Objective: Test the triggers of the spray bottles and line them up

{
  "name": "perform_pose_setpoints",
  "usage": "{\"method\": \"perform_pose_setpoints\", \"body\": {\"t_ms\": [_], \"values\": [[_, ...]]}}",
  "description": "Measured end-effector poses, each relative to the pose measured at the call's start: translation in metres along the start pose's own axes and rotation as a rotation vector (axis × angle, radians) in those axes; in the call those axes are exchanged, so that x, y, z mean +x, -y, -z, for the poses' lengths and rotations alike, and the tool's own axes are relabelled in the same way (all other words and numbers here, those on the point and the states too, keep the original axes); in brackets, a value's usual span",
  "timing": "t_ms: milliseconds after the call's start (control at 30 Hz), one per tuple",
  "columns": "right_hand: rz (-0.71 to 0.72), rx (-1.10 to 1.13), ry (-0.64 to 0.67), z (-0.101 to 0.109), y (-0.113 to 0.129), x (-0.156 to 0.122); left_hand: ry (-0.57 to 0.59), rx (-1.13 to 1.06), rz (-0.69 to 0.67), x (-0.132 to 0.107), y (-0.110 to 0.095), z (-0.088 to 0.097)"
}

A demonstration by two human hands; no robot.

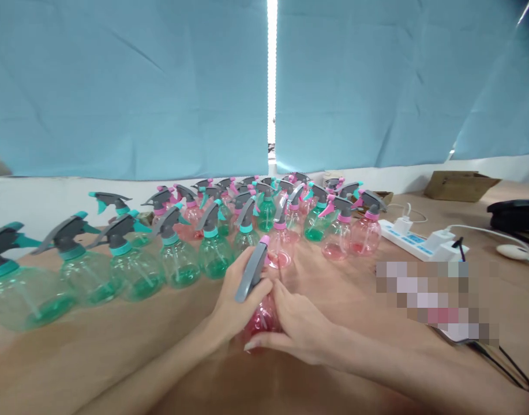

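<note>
Between my hands, near the front middle of the table, is a pink spray bottle (263, 318) with a grey and pink trigger head (252, 270). My left hand (240, 294) is closed around the neck just under the trigger head. Wrapped about the bottle's round body, my right hand (301, 323) grips it from the right. The fingers hide the collar and much of the body. Close beyond them stands another pink spray bottle (282, 245). A green spray bottle (216, 253) is in the row to the left.
Several green bottles (137, 274) line the left side, with more green and pink ones behind. At right are a white power strip (413, 239), a blurred-out device (437, 297) with black cables, a white mouse (513, 252) and a cardboard box (461, 185). Blue curtains (130, 86) hang behind.
</note>
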State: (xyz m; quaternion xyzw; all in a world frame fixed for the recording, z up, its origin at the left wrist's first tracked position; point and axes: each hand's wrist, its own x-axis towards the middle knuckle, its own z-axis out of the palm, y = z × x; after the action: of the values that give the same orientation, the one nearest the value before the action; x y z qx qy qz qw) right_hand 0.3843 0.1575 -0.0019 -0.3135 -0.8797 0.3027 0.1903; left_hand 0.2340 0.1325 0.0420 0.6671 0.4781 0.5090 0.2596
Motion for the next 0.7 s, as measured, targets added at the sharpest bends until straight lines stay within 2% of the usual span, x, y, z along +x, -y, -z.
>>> {"method": "perform_pose_setpoints", "body": {"t_ms": [100,200,400,567,700], "values": [[0.113,0.020,0.013,-0.003,-0.020,0.001,0.047,-0.045,0.049,0.000,0.000,0.001],[0.230,0.077,-0.030,-0.005,-0.046,-0.001,0.054,-0.061,0.074,0.000,0.000,0.000],[0.191,0.136,-0.175,0.000,-0.088,-0.001,0.012,0.048,0.068,0.000,-0.006,0.000],[0.104,0.113,-0.240,0.007,-0.095,0.005,0.019,0.123,0.032,0.002,-0.011,-0.001],[0.103,0.129,-0.279,0.007,-0.096,0.005,0.016,0.115,-0.017,0.002,-0.006,-0.002]]}}
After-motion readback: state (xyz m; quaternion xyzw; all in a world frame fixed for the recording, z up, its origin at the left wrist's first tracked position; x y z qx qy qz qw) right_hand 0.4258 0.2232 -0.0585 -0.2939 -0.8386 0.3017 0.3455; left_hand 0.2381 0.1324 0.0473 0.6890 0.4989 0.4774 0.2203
